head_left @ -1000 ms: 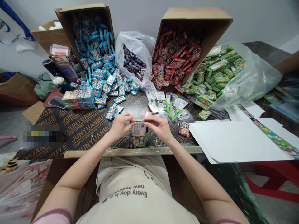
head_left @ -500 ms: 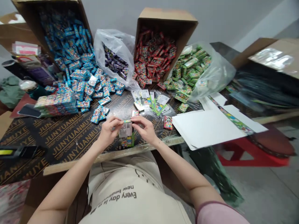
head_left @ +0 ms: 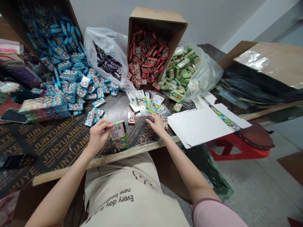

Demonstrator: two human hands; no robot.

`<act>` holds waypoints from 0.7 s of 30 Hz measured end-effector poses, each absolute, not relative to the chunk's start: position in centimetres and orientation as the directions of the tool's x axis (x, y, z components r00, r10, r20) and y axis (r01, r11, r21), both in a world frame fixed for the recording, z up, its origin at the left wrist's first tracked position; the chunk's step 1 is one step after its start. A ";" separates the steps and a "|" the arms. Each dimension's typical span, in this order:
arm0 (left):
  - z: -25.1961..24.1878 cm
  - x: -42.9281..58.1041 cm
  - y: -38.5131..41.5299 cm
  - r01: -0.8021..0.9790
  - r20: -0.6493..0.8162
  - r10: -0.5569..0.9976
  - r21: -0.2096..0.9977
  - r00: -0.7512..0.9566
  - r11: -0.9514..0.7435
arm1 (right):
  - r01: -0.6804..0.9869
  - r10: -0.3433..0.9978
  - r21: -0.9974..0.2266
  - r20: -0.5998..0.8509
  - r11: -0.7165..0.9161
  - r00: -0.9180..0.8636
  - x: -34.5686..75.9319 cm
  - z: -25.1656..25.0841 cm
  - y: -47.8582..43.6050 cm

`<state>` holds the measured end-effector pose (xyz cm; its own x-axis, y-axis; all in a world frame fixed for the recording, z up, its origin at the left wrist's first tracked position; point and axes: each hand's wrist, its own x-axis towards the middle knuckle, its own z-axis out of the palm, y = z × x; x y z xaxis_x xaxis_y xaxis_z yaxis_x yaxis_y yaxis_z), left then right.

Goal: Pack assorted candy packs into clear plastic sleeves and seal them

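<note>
My left hand [head_left: 100, 134] pinches the upper left corner of a flat printed box [head_left: 119, 138], black with a green side and a grey label panel. The box stands near the table's front edge. My right hand [head_left: 156, 124] is off the box, fingers apart, with nothing visible in it. Just beyond its fingertips lie clear plastic sleeves with green and white printed cards [head_left: 151, 102]. One small red box [head_left: 131, 117] rests between my hands, and another small red box [head_left: 164, 122] is partly hidden behind my right hand.
Small blue boxes [head_left: 71, 88] spill from a carton at left. Purple packs [head_left: 106, 61] fill a plastic bag, red packs [head_left: 149, 60] a carton [head_left: 161, 14], green packs [head_left: 187, 64] another bag. White card sheets [head_left: 196, 126] overhang the front edge at right. Wrapped stacks [head_left: 44, 107] stand at left.
My right hand has let go of the printed box's top and moved right, toward the sleeves. My left hand keeps its hold, with the box shifted slightly left. The whole view has shifted.
</note>
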<state>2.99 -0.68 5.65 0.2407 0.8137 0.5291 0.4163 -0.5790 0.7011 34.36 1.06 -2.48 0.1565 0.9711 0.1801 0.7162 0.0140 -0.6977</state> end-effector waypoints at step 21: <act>-1.7 -5.5 2.0 0.167 0.036 0.900 0.985 -0.434 0.041 | 0.921 0.933 -0.296 0.177 -0.254 0.314 42.5 -3.1 -0.1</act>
